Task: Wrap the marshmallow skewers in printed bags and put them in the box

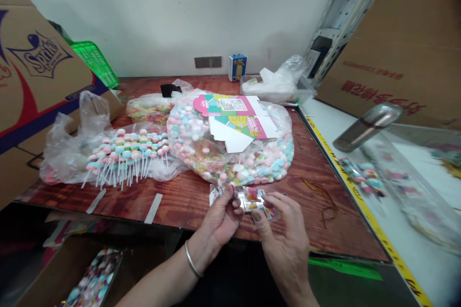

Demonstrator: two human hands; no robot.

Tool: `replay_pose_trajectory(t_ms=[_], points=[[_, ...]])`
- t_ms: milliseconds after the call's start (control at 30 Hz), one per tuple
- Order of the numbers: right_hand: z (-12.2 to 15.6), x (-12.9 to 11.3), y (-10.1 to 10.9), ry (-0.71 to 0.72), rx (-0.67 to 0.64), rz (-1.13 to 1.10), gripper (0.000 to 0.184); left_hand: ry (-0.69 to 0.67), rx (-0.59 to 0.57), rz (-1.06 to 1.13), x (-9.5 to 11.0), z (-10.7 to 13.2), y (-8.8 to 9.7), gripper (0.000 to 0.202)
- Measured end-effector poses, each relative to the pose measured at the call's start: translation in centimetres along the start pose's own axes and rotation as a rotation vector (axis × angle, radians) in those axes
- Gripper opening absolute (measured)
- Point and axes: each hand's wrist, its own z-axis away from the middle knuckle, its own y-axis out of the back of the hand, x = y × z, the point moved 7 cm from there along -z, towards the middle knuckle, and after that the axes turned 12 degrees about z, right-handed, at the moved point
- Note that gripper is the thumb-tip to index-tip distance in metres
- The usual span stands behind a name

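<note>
Just above the table's front edge, my left hand (224,218) pinches a small clear printed plastic wrapper (248,195) between thumb and fingers. Something small and red shows at the fingertips, too small to name. My right hand (286,232) is at the wrapper's right end, thumb and forefinger apart, the tips at or close to the film. Directly behind the hands is a large clear bag of pastel marshmallow candies (266,165), with a printed folded card box (245,120) lying flat on it. To the left lie several marshmallow lollipops (131,146) on white sticks.
A Sprite carton (43,72) stands at left, with a green basket (93,62) behind it. Below the table, an open box (43,268) holds packed candies. Gold ties (326,199) lie at right. A steel flask (367,127) and another carton (403,53) are farther right.
</note>
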Motion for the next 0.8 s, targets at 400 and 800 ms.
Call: replay_pose_trajectory(t_ms=[400, 800], points=[[0.1, 0.7, -1.3, -0.123, -0.07, -0.085, 0.026, -0.011, -0.038, -0.019, 0.4, -0.3, 0.5, 0.029], [0.8, 1.7, -3.7, -0.222, -0.296, -0.227, 0.015, -0.123, -0.127, -0.223, 0.6, 0.1, -0.4, 0.028]])
